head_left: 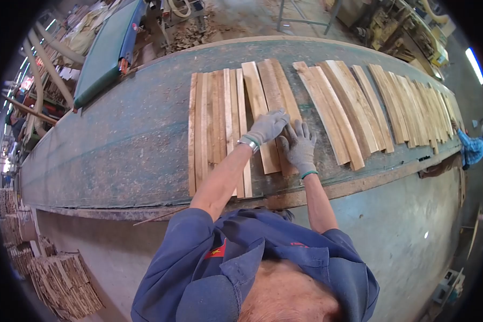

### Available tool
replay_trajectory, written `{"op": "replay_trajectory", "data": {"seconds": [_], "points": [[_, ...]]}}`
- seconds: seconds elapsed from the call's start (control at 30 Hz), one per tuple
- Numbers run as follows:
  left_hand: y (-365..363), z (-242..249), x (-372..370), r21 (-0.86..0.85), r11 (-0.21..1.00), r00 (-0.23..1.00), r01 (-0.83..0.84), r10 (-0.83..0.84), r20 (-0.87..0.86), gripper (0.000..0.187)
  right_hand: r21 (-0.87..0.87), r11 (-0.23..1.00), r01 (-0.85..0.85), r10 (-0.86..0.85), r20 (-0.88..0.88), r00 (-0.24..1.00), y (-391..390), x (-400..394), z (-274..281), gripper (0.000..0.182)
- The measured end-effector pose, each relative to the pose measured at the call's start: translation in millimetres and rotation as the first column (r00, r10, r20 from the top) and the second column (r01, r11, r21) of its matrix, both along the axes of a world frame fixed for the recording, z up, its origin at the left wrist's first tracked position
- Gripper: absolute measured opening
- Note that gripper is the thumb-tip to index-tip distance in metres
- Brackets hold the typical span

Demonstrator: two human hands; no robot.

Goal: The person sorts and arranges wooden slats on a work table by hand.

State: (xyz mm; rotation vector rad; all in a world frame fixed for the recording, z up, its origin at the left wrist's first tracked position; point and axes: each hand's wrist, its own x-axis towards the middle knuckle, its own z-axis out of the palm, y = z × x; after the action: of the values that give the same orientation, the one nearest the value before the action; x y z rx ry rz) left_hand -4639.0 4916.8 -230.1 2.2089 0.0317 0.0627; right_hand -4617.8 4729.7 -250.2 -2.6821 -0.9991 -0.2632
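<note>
Wooden strips lie side by side in groups on a worn green table (129, 145). My left hand (267, 127), in a grey glove, rests on the strips (256, 91) in the middle, its fingers pressed together and pointing right; what they hold, if anything, is hidden. Beside it my right hand (300, 146), also gloved, lies with spread fingers over the neighbouring strips (276, 86). Its fingertips are close to those of my left hand. Left of both hands is a tight row of strips (212, 123).
More strips (338, 107) lie to the right, with another row (413, 107) beyond. A co-worker in a blue sleeve (471, 147) reaches in at the far right. A green conveyor (104, 56) stands at the back left, and stacked wood (64, 284) on the floor at lower left.
</note>
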Motion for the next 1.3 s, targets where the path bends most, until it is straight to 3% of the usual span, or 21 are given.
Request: {"op": "replay_trajectory", "data": {"seconds": [0.03,0.1,0.17,0.27,0.4,0.5,0.7,0.73,0.8,0.83,0.87,0.9,0.93,0.97,1.0,1.03,1.07,1.1,1.17,1.27,1.3], "points": [[7,39,-20,0.23,0.971,0.997,-0.057,0.068,-0.041,0.055,-0.046,0.999,0.025,-0.025,-0.011,1.0,4,-4,9,0.06],[24,32,-52,0.545,0.751,0.928,-0.372,0.304,0.215,0.06,-0.14,0.986,0.086,-0.09,-0.021,0.996,7,-2,19,0.06],[41,52,-92,0.682,0.653,0.892,-0.331,0.452,0.0,0.069,-0.073,0.995,0.073,-0.065,0.11,0.992,11,8,15,0.055],[44,54,-103,0.55,0.713,0.804,-0.435,0.583,-0.12,0.072,0.018,1.0,0.011,-0.013,0.138,0.99,35,17,10,0.048],[49,66,-99,0.57,0.692,0.763,-0.444,0.625,-0.164,0.076,0.106,0.991,-0.087,0.072,0.135,0.988,50,-1,-14,0.047],[56,57,-103,0.563,0.703,0.79,-0.435,0.598,-0.136,0.076,-0.06,0.998,0.03,-0.022,0.117,0.993,24,-5,-3,0.048],[62,53,-103,0.574,0.732,0.859,-0.368,0.504,-0.092,0.079,-0.117,0.956,0.269,-0.252,0.143,0.957,-24,-17,15,0.049],[67,55,-102,0.539,0.758,0.876,-0.368,0.477,-0.073,0.079,-0.013,0.972,0.235,-0.226,0.219,0.949,-9,-34,22,0.05],[79,51,-113,0.457,0.809,0.895,-0.37,0.442,-0.057,0.079,0.378,0.924,-0.059,0.062,0.003,0.998,34,-72,28,0.053],[89,44,-124,0.435,0.77,0.859,-0.467,0.512,0.018,0.079,0.456,0.89,0.006,0.104,-0.215,0.971,65,-109,52,0.055],[102,37,-136,0.409,0.72,0.811,-0.56,0.578,0.092,0.08,0.531,0.845,0.058,0.255,-0.496,0.83,87,-115,32,0.062],[116,33,-151,0.383,0.664,0.754,-0.642,0.636,0.163,0.08,0.504,0.862,0.042,0.159,-0.348,0.924,106,-122,30,0.07],[128,37,-168,0.473,0.569,0.697,-0.673,0.701,0.149,0.076,0.589,0.785,0.191,0.155,-0.486,0.86,119,-117,23,0.072],[147,25,-186,0.259,0.674,0.706,-0.692,0.707,0.048,0.076,0.634,0.691,0.347,0.169,-0.609,0.775,130,-110,13,0.074],[167,5,-203,0.017,0.723,0.722,-0.691,0.691,-0.046,0.076,0.621,0.716,0.32,0.086,-0.532,0.842,137,-103,-2,0.069],[173,10,-215,-0.234,0.712,0.747,-0.662,0.653,-0.125,0.076,0.564,0.79,0.239,0.215,-0.62,0.754,145,-111,34,0.065],[169,12,-228,-0.298,0.712,0.768,-0.636,0.619,-0.161,0.081,0.584,0.791,0.182,0.217,-0.546,0.809,147,-107,24,0.064],[169,-4,-232,-0.18,0.759,0.777,-0.626,0.626,-0.067,0.083,0.601,0.79,0.119,0.223,-0.463,0.858,149,-99,15,0.062],[167,-49,-236,0.08,0.799,0.802,-0.596,0.589,0.099,0.087,0.658,0.714,0.24,0.382,-0.652,0.655,152,-113,46,0.061],[168,3,-264,-0.228,0.78,0.807,-0.583,0.588,-0.052,0.09,0.67,0.709,0.222,0.389,-0.634,0.668,163,-139,33,0.063],[178,4,-277,-0.32,0.751,0.805,-0.578,0.589,-0.072,0.09,0.641,0.736,0.216,0.427,-0.688,0.587,170,-152,42,0.068]]}}
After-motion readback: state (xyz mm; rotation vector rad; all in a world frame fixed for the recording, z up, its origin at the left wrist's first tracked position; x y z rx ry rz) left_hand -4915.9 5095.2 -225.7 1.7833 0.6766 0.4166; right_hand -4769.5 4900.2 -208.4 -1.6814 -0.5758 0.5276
